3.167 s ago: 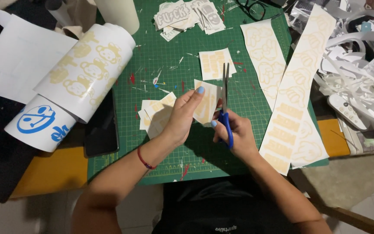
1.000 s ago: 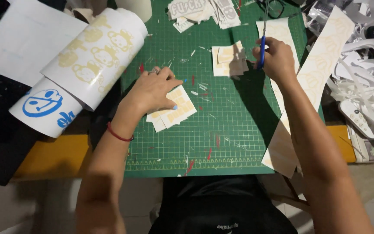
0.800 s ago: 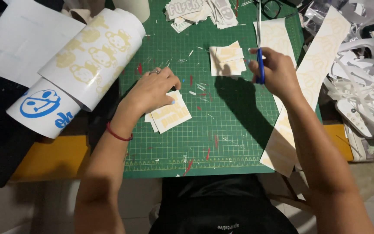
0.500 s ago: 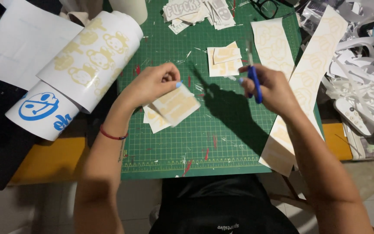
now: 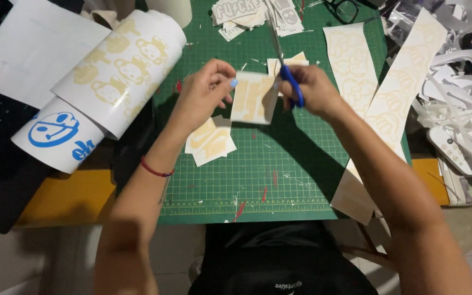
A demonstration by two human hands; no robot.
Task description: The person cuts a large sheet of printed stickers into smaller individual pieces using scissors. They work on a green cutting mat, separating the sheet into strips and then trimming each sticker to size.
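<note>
The left hand (image 5: 206, 90) pinches the left edge of a small cream sticker sheet (image 5: 253, 98) between thumb and fingertips, holding it lifted above the green cutting mat (image 5: 279, 164). The right hand (image 5: 312, 90) is closed through the blue handles of a pair of scissors (image 5: 286, 65), whose blades point up and away from the person, rising just beside the sheet's upper right corner; whether the blades are apart or together cannot be told. The sheet hangs between the 2 hands, over the upper middle of the mat.

Below the left hand, a small stack of cut cream stickers (image 5: 210, 141) lies flat on the mat. Behind the held sheet another cut piece (image 5: 290, 60) rests on the mat, partly hidden. At the mat's far edge sits a heap of white printed stickers (image 5: 252, 13). 2 long cream strips (image 5: 389, 104) run along the mat's right side, reaching over its near edge. To the left lies a roll of white vinyl with yellow cartoon figures (image 5: 121, 71), and beside it a roll with a blue design (image 5: 55, 134). A tangle of white paper offcuts (image 5: 460, 93) fills the far right. A red cord bracelet (image 5: 155, 168) circles the left wrist.
</note>
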